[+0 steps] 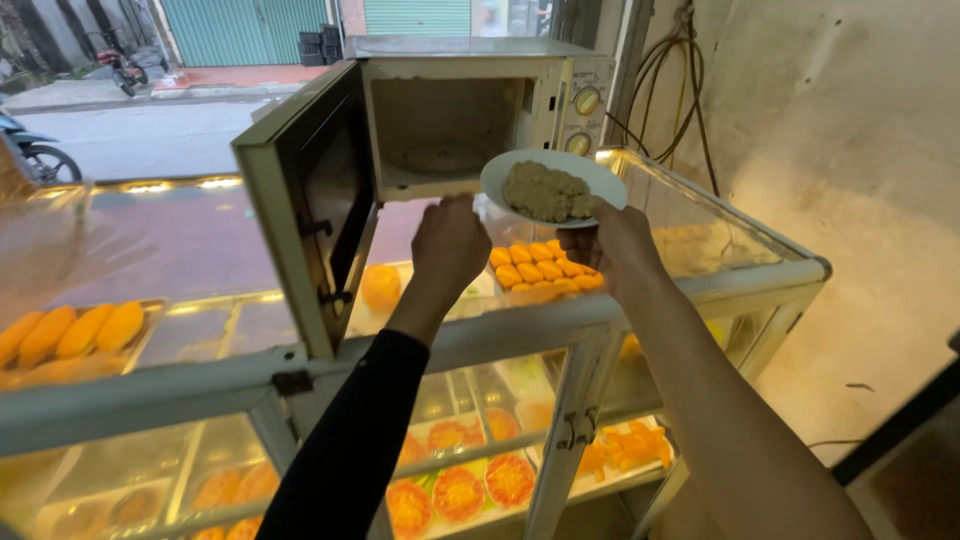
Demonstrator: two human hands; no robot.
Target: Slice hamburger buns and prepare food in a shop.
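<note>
The right hand [618, 243] is closed on the underside rim of a white plate [553, 186], which is held level in the air just before the open microwave [470, 115]. The left hand [450, 245] is curled loosely near the oven's lower front edge; whether it is touched cannot be told. The microwave door [310, 200] is swung wide to the left. The oven is carried on a glass display cabinet [690, 225] at its back edge, with orange pastries [545, 268] beneath. A flat brownish-grey mass [550, 192] is heaped on the plate.
</note>
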